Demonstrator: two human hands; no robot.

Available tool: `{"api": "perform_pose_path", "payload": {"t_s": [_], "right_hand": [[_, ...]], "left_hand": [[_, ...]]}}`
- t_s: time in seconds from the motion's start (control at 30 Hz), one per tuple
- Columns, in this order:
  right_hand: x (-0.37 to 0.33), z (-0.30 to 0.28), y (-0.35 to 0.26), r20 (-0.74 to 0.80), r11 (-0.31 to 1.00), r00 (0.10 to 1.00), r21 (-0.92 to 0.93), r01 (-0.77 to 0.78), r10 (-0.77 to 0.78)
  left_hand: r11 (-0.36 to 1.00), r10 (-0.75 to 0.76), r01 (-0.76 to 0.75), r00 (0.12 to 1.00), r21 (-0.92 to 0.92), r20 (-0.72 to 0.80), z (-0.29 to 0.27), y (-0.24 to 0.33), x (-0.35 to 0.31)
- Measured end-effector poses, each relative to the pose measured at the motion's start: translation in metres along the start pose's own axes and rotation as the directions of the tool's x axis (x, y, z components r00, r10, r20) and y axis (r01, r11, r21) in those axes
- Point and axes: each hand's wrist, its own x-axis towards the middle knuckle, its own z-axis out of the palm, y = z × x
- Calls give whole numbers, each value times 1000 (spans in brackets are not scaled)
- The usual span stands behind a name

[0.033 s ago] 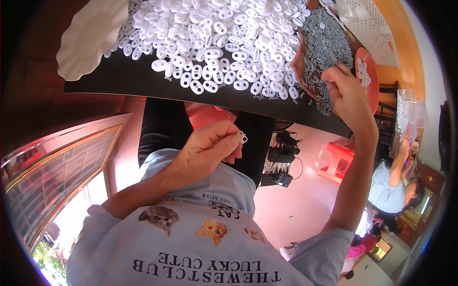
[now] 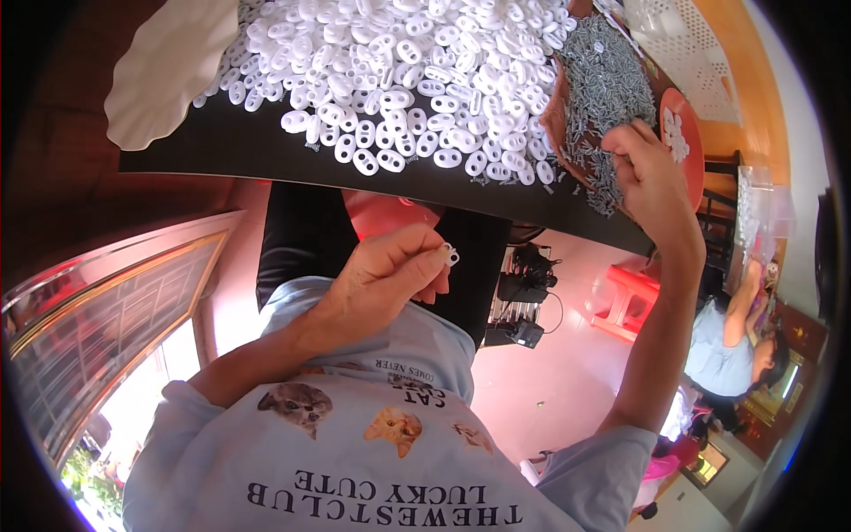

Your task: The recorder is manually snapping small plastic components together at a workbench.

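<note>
"One white piece (image 2: 451,256) to mind first. Where is it?"

"At the fingertips of the left hand (image 2: 390,266), pinched between thumb and forefinger, jutting out to the right of them with a hole showing. That hand is in front of the body, below the table edge."

"Is that a good grip?"

"I'd say so: a pinch at one end leaves the rest uncovered. A light, steady squeeze should do, since so small a part could twist or slip."

"And the right hand (image 2: 645,173)?"

"Well apart from the left, up and to its right, fingers curled at the near side of the grey screws (image 2: 607,66). I can't tell whether it has one between the fingertips."

"How would you pick there?"

"From the loose edge, I think, one screw at a time, by feel; digging deeper might drag out a tangle. Some already lie loose on the black tabletop (image 2: 230,146)."

"What else is within reach?"

"Left of the right hand, the heap of white pieces (image 2: 408,50); just right of it, a red dish (image 2: 696,177) with small white bits (image 2: 675,137)."
</note>
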Motion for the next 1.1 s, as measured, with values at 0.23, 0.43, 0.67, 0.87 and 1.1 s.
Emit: {"api": "perform_pose_path", "payload": {"t_s": [0.23, 0.43, 0.67, 0.87, 1.1], "right_hand": [[2, 1, 8, -112, 999, 994, 46, 26, -21], [18, 12, 0, -91, 999, 995, 22, 40, -38], [15, 3, -3, -117, 996, 990, -40, 78, -82], [-24, -2, -89, -136, 873, 973, 429, 230, -189], [-29, 32, -136, -176, 880, 961, 392, 267, -213]], "left_hand": [[1000, -1, 1, 1000, 9, 4, 2, 0, 1], [1000, 11, -11, 1000, -2, 1, 4, 2, -1], [999, 41, -41, 999, 14, -15, 5, 4, -2], [978, 208, -206, 974, 36, -88, 12, 28, -1], [985, 121, -131, 988, -116, -95, 7, 35, -5]]}}
